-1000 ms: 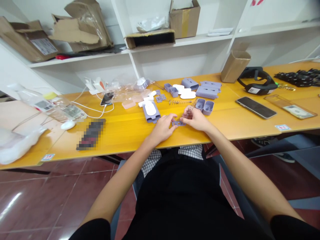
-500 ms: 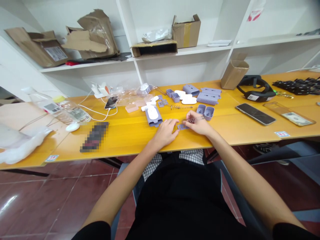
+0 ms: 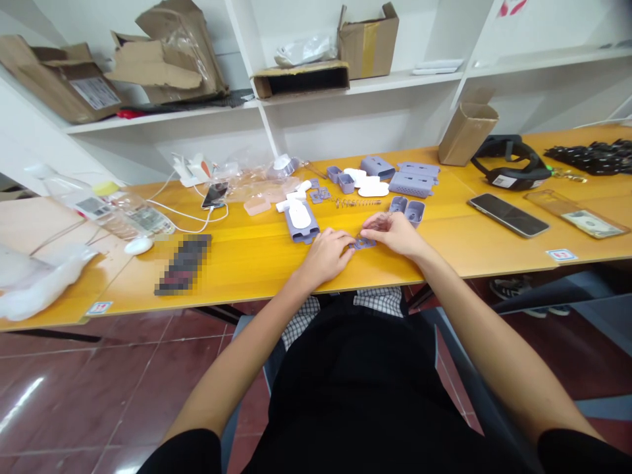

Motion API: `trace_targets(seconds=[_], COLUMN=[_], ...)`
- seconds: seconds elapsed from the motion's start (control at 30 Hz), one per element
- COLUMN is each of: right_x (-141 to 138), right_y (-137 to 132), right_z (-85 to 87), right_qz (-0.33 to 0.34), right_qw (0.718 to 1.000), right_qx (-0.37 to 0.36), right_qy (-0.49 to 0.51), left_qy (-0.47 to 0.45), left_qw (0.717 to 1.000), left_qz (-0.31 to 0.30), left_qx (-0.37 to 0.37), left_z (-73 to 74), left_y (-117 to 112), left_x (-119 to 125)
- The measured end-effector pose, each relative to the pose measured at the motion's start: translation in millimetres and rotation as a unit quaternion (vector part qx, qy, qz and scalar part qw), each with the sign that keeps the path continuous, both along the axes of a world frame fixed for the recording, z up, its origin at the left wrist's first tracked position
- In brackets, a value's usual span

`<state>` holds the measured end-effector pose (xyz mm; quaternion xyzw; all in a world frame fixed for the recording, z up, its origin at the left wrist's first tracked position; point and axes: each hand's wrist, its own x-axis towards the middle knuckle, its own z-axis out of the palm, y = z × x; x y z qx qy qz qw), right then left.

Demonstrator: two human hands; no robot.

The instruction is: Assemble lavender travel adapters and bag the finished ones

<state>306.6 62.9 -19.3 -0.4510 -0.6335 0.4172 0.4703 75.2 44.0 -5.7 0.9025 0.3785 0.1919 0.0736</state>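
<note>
Between the thumb and fingers of my right hand (image 3: pixel 399 235) is a thin metal coil spring (image 3: pixel 381 222), partly hidden by the fingers. Just below it a small flat purple-grey plate with cut-outs (image 3: pixel 364 243) lies near the table's front edge. My left hand (image 3: pixel 328 255) is closed at the plate's left end, thumb and fingertips against it. Beyond that hand lies a purple-grey housing (image 3: pixel 303 232) with a white oval part (image 3: pixel 299 214) on top. A pair of purple-grey cups (image 3: pixel 413 210) stands just behind my right hand.
Farther back lie another long spring (image 3: pixel 358 203), flat plates (image 3: pixel 320 193), white oval pieces (image 3: pixel 374 189) and purple-grey housings (image 3: pixel 412 181). A phone (image 3: pixel 508 214) and a black headset (image 3: pixel 511 164) are to the right. Plastic bottles (image 3: pixel 91 201) and white cables (image 3: pixel 197 227) are leftward.
My right hand has brought the spring's end down to the plate, and the spring is now more hidden by the fingers. My left hand stays at the plate's left end. The view has shifted slightly.
</note>
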Motion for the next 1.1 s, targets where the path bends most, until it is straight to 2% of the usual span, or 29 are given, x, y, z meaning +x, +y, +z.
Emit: trace_targets(seconds=[0.33, 1.1], right_x=[-0.4, 2.1], right_y=[-1.5, -2.9], right_z=[3.9, 3.8], right_qz=[0.031, 0.012], right_qw=[0.998, 0.992], right_qx=[0.018, 0.079], right_qy=[-0.042, -0.100], left_qy=[-0.020, -0.017], left_qw=[1.000, 1.000], left_qz=[-0.007, -0.007], left_qx=[-0.018, -0.013], left_z=[-1.9, -1.1], left_y=[2.6, 1.5], left_x=[1.8, 2.7])
